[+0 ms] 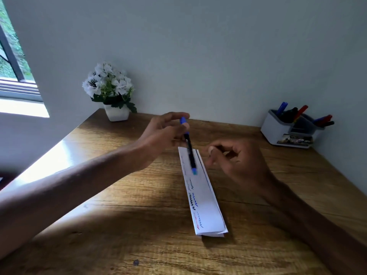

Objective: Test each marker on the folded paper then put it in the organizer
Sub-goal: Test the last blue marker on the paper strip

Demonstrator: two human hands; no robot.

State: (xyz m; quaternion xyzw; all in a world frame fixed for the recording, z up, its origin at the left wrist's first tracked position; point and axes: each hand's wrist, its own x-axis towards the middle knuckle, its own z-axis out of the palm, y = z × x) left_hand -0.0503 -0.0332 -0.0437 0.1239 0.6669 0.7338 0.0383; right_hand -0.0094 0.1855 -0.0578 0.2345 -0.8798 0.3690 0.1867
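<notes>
My left hand (164, 133) pinches the upper part of a blue-and-black marker (189, 149), which hangs tilted over the far end of the folded white paper (206, 207). The marker's blue end points down toward the paper, a little above it. The paper lies lengthwise on the wooden desk and bears red, blue and dark scribbles along its left side. My right hand (236, 161) hovers just right of the marker with fingers curled and nothing in it. The white and grey organizer (278, 132) stands at the back right and holds several markers.
A white pot of white flowers (112, 92) stands at the desk's back left corner, against the wall. A window is at the far left. The desk's left edge (65, 139) runs diagonally beneath my left forearm.
</notes>
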